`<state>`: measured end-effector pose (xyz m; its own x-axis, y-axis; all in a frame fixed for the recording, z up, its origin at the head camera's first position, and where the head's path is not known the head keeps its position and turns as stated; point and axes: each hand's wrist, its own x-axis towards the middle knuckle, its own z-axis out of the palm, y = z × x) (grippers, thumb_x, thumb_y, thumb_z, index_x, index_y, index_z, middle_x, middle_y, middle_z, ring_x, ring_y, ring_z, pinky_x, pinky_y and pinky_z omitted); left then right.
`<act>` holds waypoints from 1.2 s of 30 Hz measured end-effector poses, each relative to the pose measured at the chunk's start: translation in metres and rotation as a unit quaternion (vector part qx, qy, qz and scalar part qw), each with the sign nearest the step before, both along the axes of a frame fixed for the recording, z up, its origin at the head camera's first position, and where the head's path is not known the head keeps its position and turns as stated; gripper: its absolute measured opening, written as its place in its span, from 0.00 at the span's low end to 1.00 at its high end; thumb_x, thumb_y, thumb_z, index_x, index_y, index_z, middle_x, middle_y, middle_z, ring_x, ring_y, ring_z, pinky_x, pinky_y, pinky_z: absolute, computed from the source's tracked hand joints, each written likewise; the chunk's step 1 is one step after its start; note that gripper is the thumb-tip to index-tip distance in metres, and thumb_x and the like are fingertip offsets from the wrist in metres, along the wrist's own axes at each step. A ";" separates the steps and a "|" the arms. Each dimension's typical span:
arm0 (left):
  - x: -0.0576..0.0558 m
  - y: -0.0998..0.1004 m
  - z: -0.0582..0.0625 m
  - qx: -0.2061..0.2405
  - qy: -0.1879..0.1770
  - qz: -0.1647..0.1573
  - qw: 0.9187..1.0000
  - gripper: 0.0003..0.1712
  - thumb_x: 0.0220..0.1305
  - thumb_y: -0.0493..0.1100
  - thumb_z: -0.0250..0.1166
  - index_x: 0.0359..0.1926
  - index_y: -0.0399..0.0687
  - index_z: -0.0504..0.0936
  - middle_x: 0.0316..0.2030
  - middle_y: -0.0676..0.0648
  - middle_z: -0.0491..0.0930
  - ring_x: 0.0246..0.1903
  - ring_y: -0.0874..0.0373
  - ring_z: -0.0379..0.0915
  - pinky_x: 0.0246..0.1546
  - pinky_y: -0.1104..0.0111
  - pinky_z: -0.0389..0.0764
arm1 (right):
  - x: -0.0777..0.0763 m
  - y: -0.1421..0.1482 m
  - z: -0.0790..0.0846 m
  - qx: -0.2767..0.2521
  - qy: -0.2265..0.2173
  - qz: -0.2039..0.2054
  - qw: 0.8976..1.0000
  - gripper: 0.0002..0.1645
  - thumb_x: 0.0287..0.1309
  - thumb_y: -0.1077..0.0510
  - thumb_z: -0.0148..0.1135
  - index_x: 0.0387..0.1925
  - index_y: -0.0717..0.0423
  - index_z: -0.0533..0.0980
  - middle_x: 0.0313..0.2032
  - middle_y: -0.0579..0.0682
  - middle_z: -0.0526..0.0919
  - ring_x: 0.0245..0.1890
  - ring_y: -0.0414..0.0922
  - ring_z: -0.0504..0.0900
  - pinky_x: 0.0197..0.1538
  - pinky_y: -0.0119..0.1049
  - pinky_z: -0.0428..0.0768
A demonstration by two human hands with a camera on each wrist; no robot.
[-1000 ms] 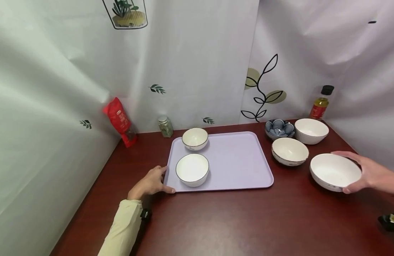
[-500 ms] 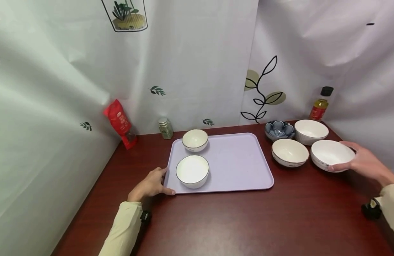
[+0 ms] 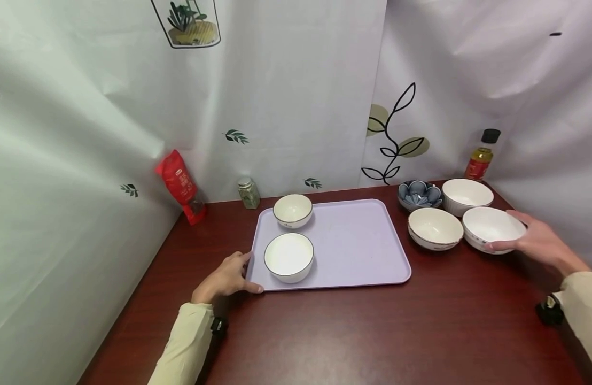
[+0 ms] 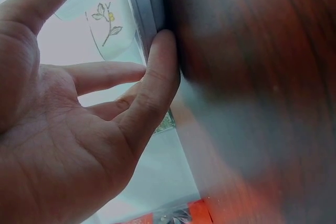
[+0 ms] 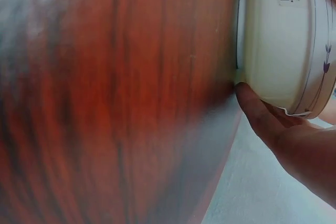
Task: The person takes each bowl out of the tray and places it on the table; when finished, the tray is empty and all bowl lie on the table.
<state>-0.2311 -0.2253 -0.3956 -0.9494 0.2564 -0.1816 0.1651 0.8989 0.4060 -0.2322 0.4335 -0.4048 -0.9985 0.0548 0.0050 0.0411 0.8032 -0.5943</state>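
In the head view my left hand (image 3: 228,275) rests against the near left corner of a pale lilac tray (image 3: 358,246). Its thumb lies at the front edge and its spread fingers touch the side; the left wrist view shows fingertips against the tray rim (image 4: 142,3). Two white, dark-rimmed bowls stand on the tray's left part, a smaller one (image 3: 293,210) behind a larger one (image 3: 289,256). On the right, my right hand (image 3: 541,243) grips a wide white bowl (image 3: 493,227) by its side. That bowl's underside (image 5: 278,51) is at the table; contact is unclear.
Left of the held bowl stands a patterned cream bowl (image 3: 435,227). Behind them are a ribbed white bowl (image 3: 466,195), a blue petal-shaped bowl (image 3: 419,195) and an oil bottle (image 3: 481,158). A spice jar (image 3: 249,192) and red packet (image 3: 180,184) stand by the back curtain.
My right hand has moved the wide bowl back and a little to the left, up beside the cream bowl. The left hand and tray have stayed in place.
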 end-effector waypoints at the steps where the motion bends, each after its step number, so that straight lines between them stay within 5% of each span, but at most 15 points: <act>1: 0.000 0.000 0.000 0.000 0.000 0.001 1.000 0.60 0.42 0.51 0.84 0.72 0.31 0.65 0.48 0.36 0.75 0.46 0.49 0.71 0.52 0.55 0.77 | 0.000 0.000 0.000 -0.002 -0.002 0.004 1.000 0.68 0.51 0.46 0.75 0.76 0.73 0.43 0.69 0.83 0.51 0.64 0.74 0.56 0.57 0.61 0.59; 11: 0.000 -0.001 -0.002 0.000 0.007 -0.004 1.000 0.59 0.42 0.50 0.84 0.71 0.32 0.66 0.48 0.37 0.75 0.46 0.50 0.71 0.51 0.56 0.77 | -0.001 -0.006 0.003 0.003 0.036 0.032 0.999 0.70 0.52 0.47 0.73 0.76 0.73 0.37 0.69 0.82 0.52 0.63 0.76 0.57 0.62 0.59 0.61; 17: -0.001 -0.001 -0.004 -0.001 0.009 -0.004 1.000 0.60 0.42 0.51 0.84 0.71 0.31 0.65 0.48 0.36 0.75 0.46 0.49 0.71 0.51 0.56 0.77 | 0.006 -0.030 0.027 0.050 0.100 -0.044 0.993 0.70 0.49 0.44 0.75 0.75 0.75 0.43 0.68 0.83 0.54 0.64 0.80 0.57 0.62 0.72 0.59; 22: -0.001 -0.001 -0.003 0.005 0.009 -0.001 1.000 0.59 0.42 0.51 0.84 0.71 0.31 0.65 0.49 0.35 0.75 0.46 0.49 0.71 0.52 0.54 0.77 | 0.008 -0.066 0.041 0.041 0.178 -0.072 0.981 0.56 0.54 0.49 0.71 0.73 0.73 0.53 0.65 0.80 0.62 0.62 0.77 0.61 0.62 0.69 0.59; 29: -0.001 -0.002 -0.004 0.010 0.010 0.004 1.000 0.60 0.41 0.50 0.84 0.72 0.31 0.65 0.48 0.36 0.74 0.44 0.50 0.71 0.49 0.57 0.77 | -0.002 -0.130 0.038 -0.015 0.281 -0.016 0.960 0.46 0.52 0.58 0.70 0.69 0.71 0.63 0.61 0.78 0.68 0.62 0.73 0.64 0.63 0.67 0.60; 36: -0.001 -0.002 -0.003 0.010 0.008 0.001 1.000 0.59 0.42 0.50 0.84 0.71 0.31 0.65 0.48 0.36 0.74 0.43 0.50 0.71 0.49 0.57 0.77 | -0.011 -0.195 0.036 -0.024 0.292 0.078 0.953 0.41 0.51 0.59 0.73 0.64 0.70 0.68 0.61 0.72 0.71 0.64 0.68 0.67 0.65 0.65 0.62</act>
<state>-0.2319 -0.2270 -0.3985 -0.9525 0.2584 -0.1609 0.1704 0.8907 0.4215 -0.2433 0.2382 -0.3687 -0.8224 -0.0795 0.5633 -0.4253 0.7436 -0.5159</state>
